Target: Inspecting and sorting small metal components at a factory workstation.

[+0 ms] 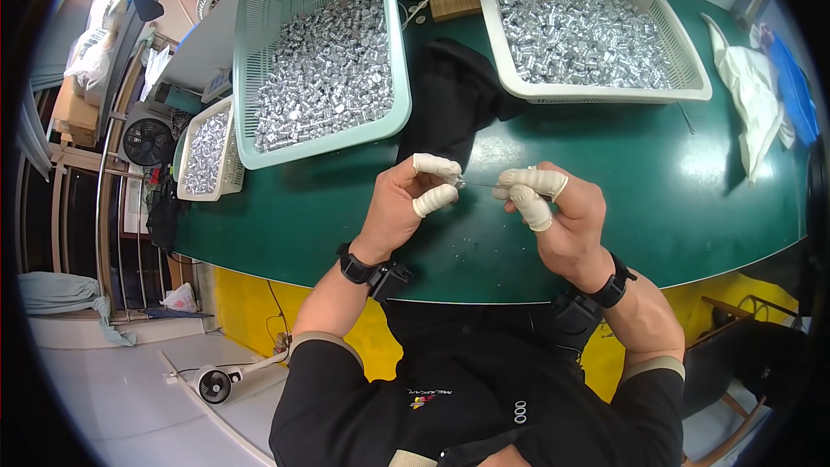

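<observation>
Black shirt (484, 380): nearest the lens, at the lower edge; both forearms extend from it over the near edge of the tabletop.
Wrist straps (354, 265): a black band with a boxy device on each wrist, worn back from the palms, likely so the fingers stay free.
Left hand (395, 210): thumb and forefinger closed in a pinch on a small metal piece (460, 182), held above the tabletop between the hands; gripping it at the very tips seems meant to leave the side facing right exposed.
Right hand (571, 216): fingers closed around a thin metal rod (484, 185) pointing left, its end at or just beside the piece; contact is too small to tell. Grip held back from that end, presumably to steer it.
Finger covers (435, 200): white, on the pinching digits of both hands, probably for grip or protection.
Tabletop (605, 151): green, tiny bright specks below the hands.
Dark cloth (443, 99): between the two large baskets.
Pale green basket (399, 78): beyond the left hand, heaped with metal pieces (333, 69), perhaps for easy reach.
White basket (605, 93): beyond the right hand, similarly loaded.
</observation>
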Demonstrator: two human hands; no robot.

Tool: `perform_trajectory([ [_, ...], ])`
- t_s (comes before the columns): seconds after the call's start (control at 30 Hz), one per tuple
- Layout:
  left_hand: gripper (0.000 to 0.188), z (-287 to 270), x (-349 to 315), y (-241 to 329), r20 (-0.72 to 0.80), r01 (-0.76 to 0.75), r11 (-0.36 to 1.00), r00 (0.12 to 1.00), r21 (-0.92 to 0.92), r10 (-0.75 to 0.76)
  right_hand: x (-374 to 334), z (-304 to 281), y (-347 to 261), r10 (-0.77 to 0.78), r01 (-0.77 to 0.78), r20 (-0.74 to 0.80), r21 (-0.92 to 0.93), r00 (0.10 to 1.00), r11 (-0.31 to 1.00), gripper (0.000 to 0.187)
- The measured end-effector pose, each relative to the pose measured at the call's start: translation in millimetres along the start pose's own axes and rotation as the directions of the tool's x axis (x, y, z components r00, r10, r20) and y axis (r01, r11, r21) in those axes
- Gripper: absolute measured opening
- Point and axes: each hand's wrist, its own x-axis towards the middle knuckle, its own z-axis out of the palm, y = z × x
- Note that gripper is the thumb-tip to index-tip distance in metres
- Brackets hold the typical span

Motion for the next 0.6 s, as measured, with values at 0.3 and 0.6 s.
perform_trajectory([
  [0.3, 0.02, 1, 2, -2, 0.012, -0.129, 0.991, 0.992, 0.038, 0.128, -2, 3, 0, 0.042, -0.041, 0.017, -0.036, 0.999, 0.998, 0.017],
  [0.6, 0.019, 9, 11, -1, 0.069, -0.182, 0.978, 0.982, 0.098, 0.176, -3, 2, 5, 0.051, -0.038, 0.087, -0.136, 0.995, 0.99, 0.02],
])
